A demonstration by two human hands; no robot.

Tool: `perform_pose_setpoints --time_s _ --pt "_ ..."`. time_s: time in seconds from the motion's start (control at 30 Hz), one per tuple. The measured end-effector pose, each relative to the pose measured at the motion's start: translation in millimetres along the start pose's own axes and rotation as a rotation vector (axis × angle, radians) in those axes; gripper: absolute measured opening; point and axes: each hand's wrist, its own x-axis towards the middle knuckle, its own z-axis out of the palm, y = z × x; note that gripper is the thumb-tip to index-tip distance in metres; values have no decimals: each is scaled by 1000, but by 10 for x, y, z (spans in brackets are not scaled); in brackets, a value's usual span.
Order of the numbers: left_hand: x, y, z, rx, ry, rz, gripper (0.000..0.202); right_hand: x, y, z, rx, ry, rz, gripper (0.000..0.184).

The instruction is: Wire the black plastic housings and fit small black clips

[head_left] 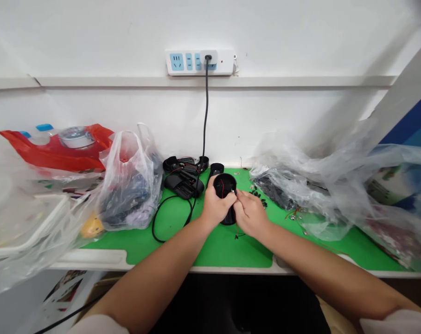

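Observation:
My left hand (215, 205) is wrapped round a black round plastic housing (225, 185) held above the green mat (182, 236). A thin red wire runs inside the housing. My right hand (251, 214) is closed at the housing's right rim, its fingertips pinching something small that I cannot make out. A thin wire hangs below the housing toward the mat. Several more black housings with red wires (184, 174) lie just behind my left hand.
A clear bag of dark parts (132, 185) and a red bag (57, 148) sit to the left. Crumpled clear plastic over black parts (301, 185) lies to the right. A black cable (206, 111) drops from the wall power strip (200, 61) and loops over the mat.

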Motion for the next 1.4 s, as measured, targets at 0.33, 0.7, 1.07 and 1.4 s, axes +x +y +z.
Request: perform_pose_setpoints --time_s 0.33,0.7,1.07,1.4 --pt "94 42 -19 -246 -173 -421 41 274 283 -102 349 -112 130 30" --pt "112 26 -66 13 -538 -226 65 328 483 -274 798 -28 267 47" --pt "-44 0 22 140 -354 28 50 267 297 -308 600 -22 26 43" --pt "-768 480 -110 843 -651 653 60 376 716 -74 894 130 448 54"
